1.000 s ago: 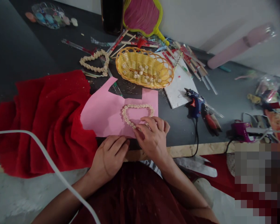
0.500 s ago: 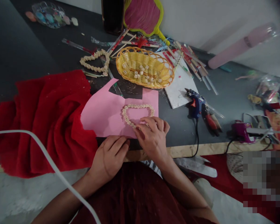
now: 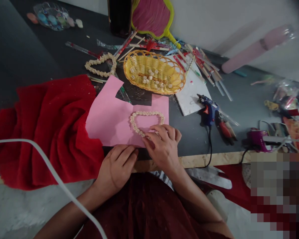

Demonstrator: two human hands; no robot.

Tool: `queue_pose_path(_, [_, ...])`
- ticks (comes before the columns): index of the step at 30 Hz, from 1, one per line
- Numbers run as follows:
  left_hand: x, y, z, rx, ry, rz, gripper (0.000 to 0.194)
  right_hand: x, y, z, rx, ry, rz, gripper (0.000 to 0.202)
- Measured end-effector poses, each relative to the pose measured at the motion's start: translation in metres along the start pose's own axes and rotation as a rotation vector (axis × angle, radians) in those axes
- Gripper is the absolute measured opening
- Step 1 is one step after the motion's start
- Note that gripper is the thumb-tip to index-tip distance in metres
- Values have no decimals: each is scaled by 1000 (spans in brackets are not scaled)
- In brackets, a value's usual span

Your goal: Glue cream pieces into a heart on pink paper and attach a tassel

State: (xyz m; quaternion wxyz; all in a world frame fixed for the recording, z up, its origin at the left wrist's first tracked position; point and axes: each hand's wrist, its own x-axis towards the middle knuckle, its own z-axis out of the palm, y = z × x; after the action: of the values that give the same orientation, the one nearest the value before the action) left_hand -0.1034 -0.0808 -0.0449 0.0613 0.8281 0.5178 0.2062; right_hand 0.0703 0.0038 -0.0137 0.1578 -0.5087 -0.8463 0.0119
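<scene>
A sheet of pink paper (image 3: 109, 116) with a notch cut from its far edge lies on the dark table. On it rests a heart-shaped outline (image 3: 147, 113) made of small pale pieces. My right hand (image 3: 164, 146) has its bent fingers and thumb on the near right part of this heart, hiding some of it. At the paper's near edge, by the table's rim, is my left hand (image 3: 119, 166), its fingers curled and pressed together. Its fingertips are partly hidden, so anything in them does not show.
Behind the paper stands a yellow woven basket (image 3: 164, 87) with small pale cubes. A second heart outline (image 3: 92, 68) lies left of it. Red cloth (image 3: 52, 132) covers the left side. Rightward are a glue gun (image 3: 209, 109), pliers (image 3: 226, 131) and a pink bottle (image 3: 251, 49).
The paper's far left flap has shifted and now looks broader and flatter, reaching farther back. Both hands and the heart outline have stayed in place.
</scene>
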Motion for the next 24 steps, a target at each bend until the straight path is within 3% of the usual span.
queue_pose_path(13, [1,0,1,11,2,2,29,-5,3,-3,61,-36,6,13])
queue_pose_path(20, [9,4,-5,28,98,-12,20,-29,35,-18,173,27,38,17])
queue_pose_path(24, [12,8,-10,60,85,-30,20,-41,57,-29,158,83,58,14])
